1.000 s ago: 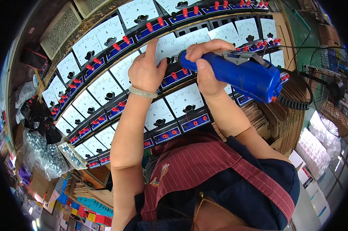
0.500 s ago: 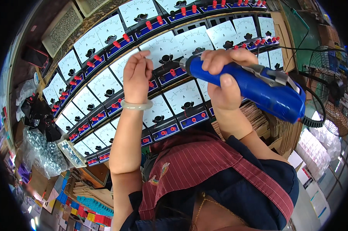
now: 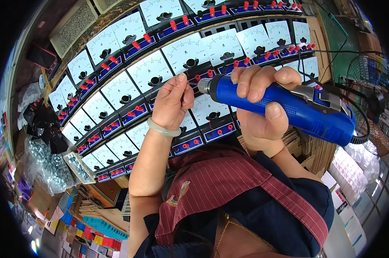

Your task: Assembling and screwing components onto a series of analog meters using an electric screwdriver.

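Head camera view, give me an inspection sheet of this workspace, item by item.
Surface: sloped rack holding rows of meters.
Job's things: white-faced panel meters with blue bases and red terminals; blue cylindrical electric screwdriver, its metal tip beside a meter's red terminals.
Clutter: clear bag of small metal parts; stacked coloured boxes.
Grippers: left hand pinched at the meter row, what it holds hidden; right hand gripping the screwdriver.
Cables: black coiled cord from the screwdriver's rear.
Surroundings: wire-guard fan at right.
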Action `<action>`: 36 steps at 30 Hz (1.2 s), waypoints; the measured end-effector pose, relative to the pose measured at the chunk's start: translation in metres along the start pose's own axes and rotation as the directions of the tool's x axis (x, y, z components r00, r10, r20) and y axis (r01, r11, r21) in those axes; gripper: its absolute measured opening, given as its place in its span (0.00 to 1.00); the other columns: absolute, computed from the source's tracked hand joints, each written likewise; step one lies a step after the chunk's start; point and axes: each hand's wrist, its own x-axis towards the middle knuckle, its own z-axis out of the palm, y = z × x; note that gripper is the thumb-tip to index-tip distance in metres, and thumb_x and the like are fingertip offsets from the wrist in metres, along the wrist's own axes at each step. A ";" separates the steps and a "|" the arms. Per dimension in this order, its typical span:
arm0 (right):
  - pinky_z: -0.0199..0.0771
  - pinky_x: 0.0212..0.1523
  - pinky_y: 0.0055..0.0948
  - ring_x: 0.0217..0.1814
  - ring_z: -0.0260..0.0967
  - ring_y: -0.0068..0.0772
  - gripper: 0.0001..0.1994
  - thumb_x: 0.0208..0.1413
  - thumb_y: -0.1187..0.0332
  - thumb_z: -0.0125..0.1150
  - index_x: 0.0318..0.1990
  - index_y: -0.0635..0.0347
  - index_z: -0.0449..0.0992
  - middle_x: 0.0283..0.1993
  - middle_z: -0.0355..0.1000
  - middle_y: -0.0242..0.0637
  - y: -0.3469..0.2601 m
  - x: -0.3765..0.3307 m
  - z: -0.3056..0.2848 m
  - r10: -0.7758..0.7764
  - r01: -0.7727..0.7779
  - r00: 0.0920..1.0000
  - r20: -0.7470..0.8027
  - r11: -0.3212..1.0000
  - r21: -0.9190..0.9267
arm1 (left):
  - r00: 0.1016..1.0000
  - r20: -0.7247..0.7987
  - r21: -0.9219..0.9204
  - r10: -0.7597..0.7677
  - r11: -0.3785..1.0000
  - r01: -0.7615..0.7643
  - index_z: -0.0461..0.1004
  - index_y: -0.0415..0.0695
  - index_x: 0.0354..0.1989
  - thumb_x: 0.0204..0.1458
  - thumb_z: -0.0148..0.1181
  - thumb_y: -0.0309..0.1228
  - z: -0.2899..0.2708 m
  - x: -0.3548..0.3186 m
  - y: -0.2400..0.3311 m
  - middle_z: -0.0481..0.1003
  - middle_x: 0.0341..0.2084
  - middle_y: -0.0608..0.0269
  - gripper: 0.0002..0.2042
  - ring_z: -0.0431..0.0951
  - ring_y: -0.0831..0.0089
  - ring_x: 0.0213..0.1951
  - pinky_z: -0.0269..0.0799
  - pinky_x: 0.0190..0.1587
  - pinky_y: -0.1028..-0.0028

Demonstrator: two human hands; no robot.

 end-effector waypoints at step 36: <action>0.68 0.42 0.39 0.34 0.67 0.33 0.20 0.48 0.72 0.57 0.48 0.60 0.57 0.30 0.68 0.38 0.067 0.004 -0.006 -0.019 0.007 0.999 -0.033 0.939 -0.342 | 0.988 0.145 0.013 -0.058 0.998 0.057 0.67 0.38 0.38 0.61 0.41 0.33 -0.006 -0.022 0.005 0.74 0.27 0.57 0.11 0.73 0.73 0.28 0.66 0.30 0.79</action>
